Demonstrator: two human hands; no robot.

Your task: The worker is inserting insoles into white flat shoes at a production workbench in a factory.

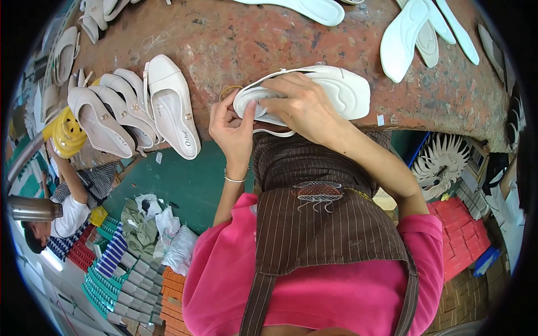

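Note:
A cream slingback shoe [332, 71] lies sideways at the near edge of the worktable, its toe end to the right. Over it is a white padded insole [350, 99] with curved stitching. At the heel end, my left hand [234, 126] is closed on the shoe, thumb against the inner edge. My right hand [305, 106] reaches across with bent fingers gripping the insole near the heel, hiding its middle. A thin strap [274, 133] hangs at the near side. Exactly how far the insole sits inside the shoe is hidden.
Several cream shoes [171, 106] stand at the left of the worn table [218, 39]. Loose white insoles [400, 42] lie at the far right. A yellow coil [68, 134] is at the left edge; another person [70, 210] is beyond. Fanned pieces [443, 165] sit below right.

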